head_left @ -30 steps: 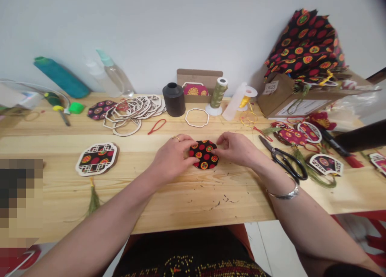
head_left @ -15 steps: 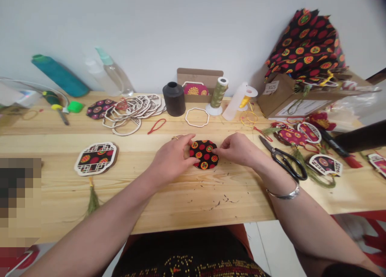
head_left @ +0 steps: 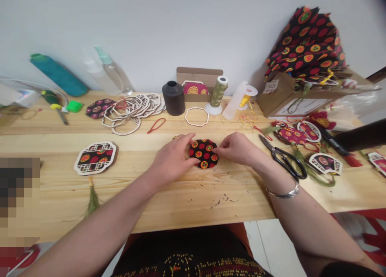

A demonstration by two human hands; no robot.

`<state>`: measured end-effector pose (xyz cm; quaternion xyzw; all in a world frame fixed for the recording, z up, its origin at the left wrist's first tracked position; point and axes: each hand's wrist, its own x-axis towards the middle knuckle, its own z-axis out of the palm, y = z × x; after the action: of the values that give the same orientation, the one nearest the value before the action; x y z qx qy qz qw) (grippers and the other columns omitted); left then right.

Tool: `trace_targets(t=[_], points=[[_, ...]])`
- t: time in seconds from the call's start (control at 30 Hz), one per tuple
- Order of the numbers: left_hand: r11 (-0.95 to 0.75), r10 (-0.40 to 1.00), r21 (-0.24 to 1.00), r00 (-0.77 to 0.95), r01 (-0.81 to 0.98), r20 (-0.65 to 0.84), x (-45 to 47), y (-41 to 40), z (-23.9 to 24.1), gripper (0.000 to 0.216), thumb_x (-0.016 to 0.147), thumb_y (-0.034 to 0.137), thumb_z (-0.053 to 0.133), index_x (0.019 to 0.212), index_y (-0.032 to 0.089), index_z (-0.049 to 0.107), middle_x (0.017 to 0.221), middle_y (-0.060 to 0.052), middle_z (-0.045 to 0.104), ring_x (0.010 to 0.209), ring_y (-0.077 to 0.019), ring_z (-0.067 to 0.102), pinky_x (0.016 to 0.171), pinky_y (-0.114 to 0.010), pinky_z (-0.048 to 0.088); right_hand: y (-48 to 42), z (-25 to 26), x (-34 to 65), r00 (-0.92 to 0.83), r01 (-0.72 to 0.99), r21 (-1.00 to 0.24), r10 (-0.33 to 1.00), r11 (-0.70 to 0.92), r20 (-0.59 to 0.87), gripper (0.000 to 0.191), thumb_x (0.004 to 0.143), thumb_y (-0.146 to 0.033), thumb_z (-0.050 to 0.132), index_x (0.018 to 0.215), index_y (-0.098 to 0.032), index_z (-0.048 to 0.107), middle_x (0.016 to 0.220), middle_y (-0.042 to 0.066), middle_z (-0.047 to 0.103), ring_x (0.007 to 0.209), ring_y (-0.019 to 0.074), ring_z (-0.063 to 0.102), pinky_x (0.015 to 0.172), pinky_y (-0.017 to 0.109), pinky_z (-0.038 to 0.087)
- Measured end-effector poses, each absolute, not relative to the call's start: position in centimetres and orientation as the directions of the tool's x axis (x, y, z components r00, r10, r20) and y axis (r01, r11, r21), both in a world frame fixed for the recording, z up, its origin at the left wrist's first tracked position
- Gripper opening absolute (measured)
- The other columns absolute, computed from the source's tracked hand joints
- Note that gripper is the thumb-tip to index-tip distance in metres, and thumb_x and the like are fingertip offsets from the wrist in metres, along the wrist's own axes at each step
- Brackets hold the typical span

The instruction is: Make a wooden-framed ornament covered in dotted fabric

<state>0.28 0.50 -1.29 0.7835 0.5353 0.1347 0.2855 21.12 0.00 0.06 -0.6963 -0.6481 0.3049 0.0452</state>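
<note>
A black fabric-covered piece (head_left: 204, 154) with red dots and orange flowers lies between my hands on the wooden table. My left hand (head_left: 176, 154) grips its left edge, thumb on the lower side and fingers at the upper side. At the right edge, my right hand (head_left: 235, 149) pinches it between thumb and fingertips. Dark scissors (head_left: 283, 158) rest beside my right wrist, blades pointing away from me. Small dark scraps are scattered on the wood below the piece. Behind it lies a thin pale wooden frame (head_left: 197, 117).
To the left sits a framed ornament (head_left: 95, 158) with a green tassel. At the back stand a black thread spool (head_left: 173, 98), a green spool (head_left: 218, 96) and a pile of wooden frames (head_left: 132, 110). A cardboard box (head_left: 289, 95) holds patterned cloth; several ornaments (head_left: 324, 164) lie right.
</note>
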Motion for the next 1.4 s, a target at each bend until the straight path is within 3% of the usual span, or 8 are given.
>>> trace_targets(t=[0.43,1.4], points=[[-0.251,0.915,0.601,0.388,0.759,-0.108,0.25,0.44,-1.27,0.068,0.073,0.032,0.074,0.137,0.021,0.051,0.121,-0.005,0.066,0.092,-0.0232,0.064,0.084,-0.038,0.048,-0.1,0.43,21.15,-0.041,0.86,-0.486,0.927,-0.158,-0.373,0.03,0.076,-0.033,0.061,0.052,-0.015,0.061,0.045,-0.003,0.043,0.046,0.0076,0.034,0.046,0.025,0.027],[-0.26,0.913,0.588,0.394,0.766,-0.109,0.14,0.47,-1.31,0.068,0.074,0.032,0.073,0.137,0.022,0.05,0.123,-0.006,0.065,0.096,-0.0249,0.064,0.087,-0.039,0.048,-0.23,0.75,21.03,-0.066,0.838,-0.523,0.922,-0.156,-0.382,0.028,0.079,-0.026,0.06,0.053,-0.015,0.062,0.043,-0.002,0.049,0.044,0.008,0.039,0.048,0.025,0.027]])
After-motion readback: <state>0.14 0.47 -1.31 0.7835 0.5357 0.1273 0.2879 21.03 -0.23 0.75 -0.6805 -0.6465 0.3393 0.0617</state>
